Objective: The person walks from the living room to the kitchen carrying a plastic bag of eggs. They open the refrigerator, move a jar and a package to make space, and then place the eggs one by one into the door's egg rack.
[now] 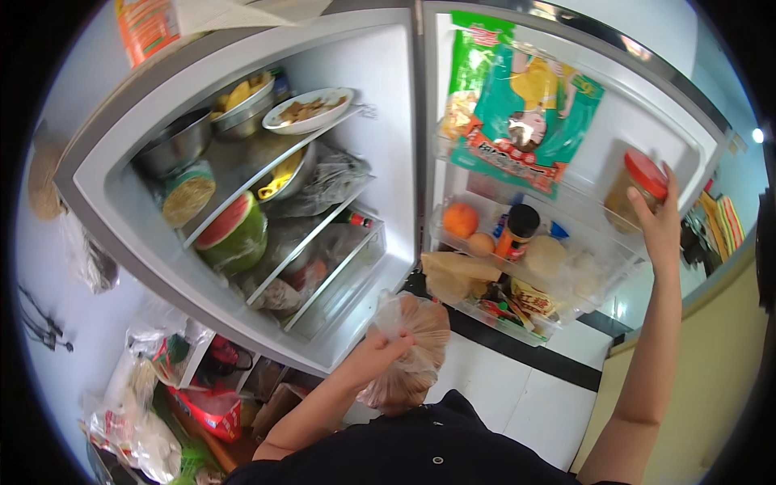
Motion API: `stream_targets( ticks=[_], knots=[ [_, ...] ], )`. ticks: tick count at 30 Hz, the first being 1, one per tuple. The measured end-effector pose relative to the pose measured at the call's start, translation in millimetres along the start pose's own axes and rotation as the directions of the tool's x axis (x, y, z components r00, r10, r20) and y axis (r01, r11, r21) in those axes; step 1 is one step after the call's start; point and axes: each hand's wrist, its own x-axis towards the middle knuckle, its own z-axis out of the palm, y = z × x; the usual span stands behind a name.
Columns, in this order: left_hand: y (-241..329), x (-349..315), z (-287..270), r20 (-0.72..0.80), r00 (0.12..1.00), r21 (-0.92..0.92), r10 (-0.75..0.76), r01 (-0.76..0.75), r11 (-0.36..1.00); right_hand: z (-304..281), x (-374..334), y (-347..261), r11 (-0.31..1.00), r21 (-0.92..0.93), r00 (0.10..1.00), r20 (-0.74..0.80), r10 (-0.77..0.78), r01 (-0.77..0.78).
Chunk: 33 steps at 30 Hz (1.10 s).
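Observation:
My left hand is closed on the gathered top of a clear plastic bag with light-brown contents, held in front of my body. What exactly is inside cannot be made out. My right hand reaches to the open fridge door, thumb and fingers around the upper part of a jar with a red lid. The jar stands tilted at the right end of the door shelf. Left of it, large green and teal food packets fill the upper door shelf.
The lower door shelf holds an orange, an egg and a black-capped bottle. Inside the fridge are a cut watermelon, a plate of food and metal bowls. A red bag lies at lower left.

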Motion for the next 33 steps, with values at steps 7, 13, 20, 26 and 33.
stream_targets(
  ticks=[7, 13, 20, 26, 33],
  knots=[
    [10, 5, 11, -0.071, 0.997, 0.01, -0.037, 0.038, 0.999, 11, -98, 21, 0.803, -0.426, 0.879, -0.039, -0.476, 0.416],
    [17, 14, 22, -0.09, 0.995, -0.047, -0.043, 0.039, 0.998, 48, -128, 47, 0.808, -0.505, 0.934, 0.323, -0.15, 0.304],
    [12, 23, 28, -0.078, 0.997, -0.051, -0.021, 0.017, 0.999, 45, -96, 85, 0.839, -0.416, 0.827, 0.558, -0.069, 0.35],
    [16, 22, 39, -0.134, 0.99, -0.06, -0.051, 0.043, 0.997, 53, -103, 97, 0.992, -0.083, 0.986, 0.13, 0.105, -0.095],
    [12, 27, 42, -0.154, 0.987, -0.039, -0.039, 0.034, 0.999, 49, -127, 113, 0.948, 0.222, 0.97, -0.026, 0.241, -0.229]
  ],
)
